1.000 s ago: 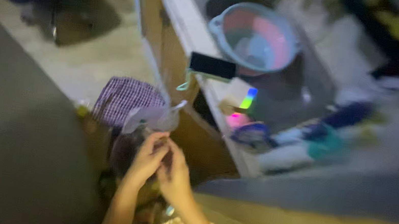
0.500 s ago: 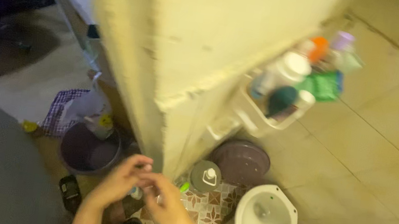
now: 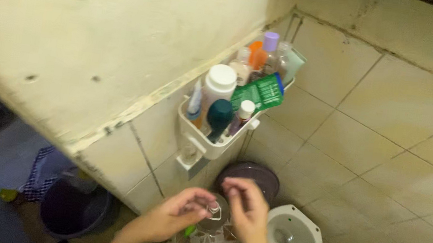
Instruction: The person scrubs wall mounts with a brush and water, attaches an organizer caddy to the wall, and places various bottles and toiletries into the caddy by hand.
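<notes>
My left hand (image 3: pixel 167 222) and my right hand (image 3: pixel 245 209) are raised side by side at the bottom middle, a small gap between them. The left hand's fingers are pinched together; whether they hold something small I cannot make out. The right hand's fingers are loosely curled and apart, with nothing seen in them. Behind the gap, on the floor, stands a round grey container with a white pump top (image 3: pixel 214 211).
A white wall caddy (image 3: pixel 207 147) holds several bottles, among them a white bottle (image 3: pixel 220 83) and a green pouch (image 3: pixel 259 92). Below are a dark purple basin (image 3: pixel 257 172), a white toilet bowl (image 3: pixel 289 242), a dark bucket (image 3: pixel 71 209) and a checkered cloth (image 3: pixel 43 168).
The view has swung right from a sink counter, past the wall's corner, to the tiled toilet corner. My hands, pressed together before, have drawn slightly apart.
</notes>
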